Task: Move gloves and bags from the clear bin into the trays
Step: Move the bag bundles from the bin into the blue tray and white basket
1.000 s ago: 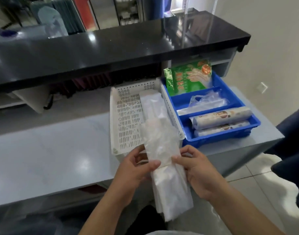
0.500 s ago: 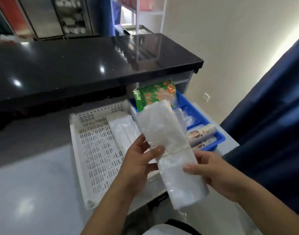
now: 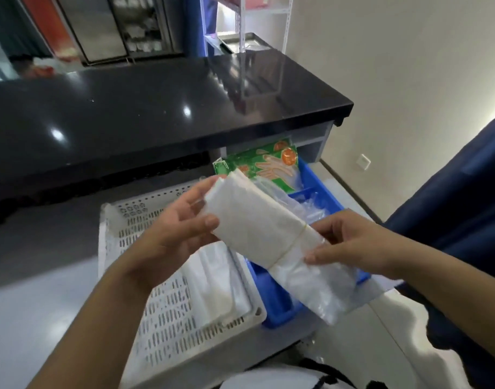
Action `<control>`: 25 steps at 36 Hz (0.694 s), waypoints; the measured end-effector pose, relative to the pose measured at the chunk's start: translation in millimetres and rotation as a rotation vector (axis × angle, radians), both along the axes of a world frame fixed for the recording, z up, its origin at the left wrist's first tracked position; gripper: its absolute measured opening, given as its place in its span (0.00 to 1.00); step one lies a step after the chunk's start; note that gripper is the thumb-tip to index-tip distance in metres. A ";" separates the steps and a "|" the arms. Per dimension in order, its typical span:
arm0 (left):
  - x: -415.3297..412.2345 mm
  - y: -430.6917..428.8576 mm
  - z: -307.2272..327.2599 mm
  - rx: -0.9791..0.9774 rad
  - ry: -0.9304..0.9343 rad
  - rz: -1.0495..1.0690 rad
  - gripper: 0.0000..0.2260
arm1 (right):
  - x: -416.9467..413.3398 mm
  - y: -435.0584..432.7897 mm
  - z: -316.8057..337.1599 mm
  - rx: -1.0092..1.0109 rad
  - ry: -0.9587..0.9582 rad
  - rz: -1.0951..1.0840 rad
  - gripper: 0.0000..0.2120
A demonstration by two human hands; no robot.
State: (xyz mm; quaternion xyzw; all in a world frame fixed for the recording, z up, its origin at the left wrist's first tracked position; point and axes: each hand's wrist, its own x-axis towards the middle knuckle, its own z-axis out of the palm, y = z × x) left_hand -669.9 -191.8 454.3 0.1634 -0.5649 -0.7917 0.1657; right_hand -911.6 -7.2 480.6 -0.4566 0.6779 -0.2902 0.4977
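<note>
Banded bag bundle (image 3: 257,220) in air above white tray (image 3: 162,313) and blue tray (image 3: 277,315). Our left hand (image 3: 167,234) grips upper end; right hand (image 3: 350,242) pinches beside rubber band (image 3: 292,244). We should lower it flat, support limp tail, release both ends together.

I see the slotted tray (image 3: 162,318) at the countertop's (image 3: 30,318) near edge, a bag stack (image 3: 212,282) along its right wall, the divided tray (image 3: 322,192) just to its right, a glove packet (image 3: 268,167) at that tray's far end, and the bag bundle (image 3: 263,228) above both.
</note>
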 end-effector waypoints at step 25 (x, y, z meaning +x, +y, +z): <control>-171.1 -9.1 -71.4 -1.063 -1.180 0.041 0.21 | -156.6 -150.3 -105.9 -0.248 0.846 0.603 0.08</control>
